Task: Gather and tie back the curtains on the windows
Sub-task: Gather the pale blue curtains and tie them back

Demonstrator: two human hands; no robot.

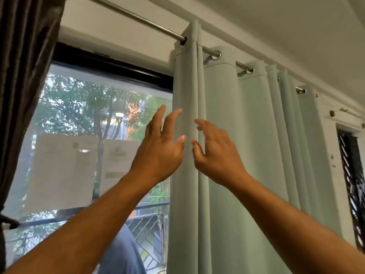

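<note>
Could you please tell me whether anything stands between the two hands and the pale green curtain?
Nothing visible does. The left hand and the right hand, both open, reach toward the leading fold of the pale green eyelet curtain on the silver metal rod, with only air between.

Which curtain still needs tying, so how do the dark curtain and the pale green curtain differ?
The dark curtain at the far left is brown and cinched low by a tie; the pale green curtain hangs loose in untied folds. The open hands, left hand and right hand, reach only toward the green one. Both leave the window uncovered.
</note>
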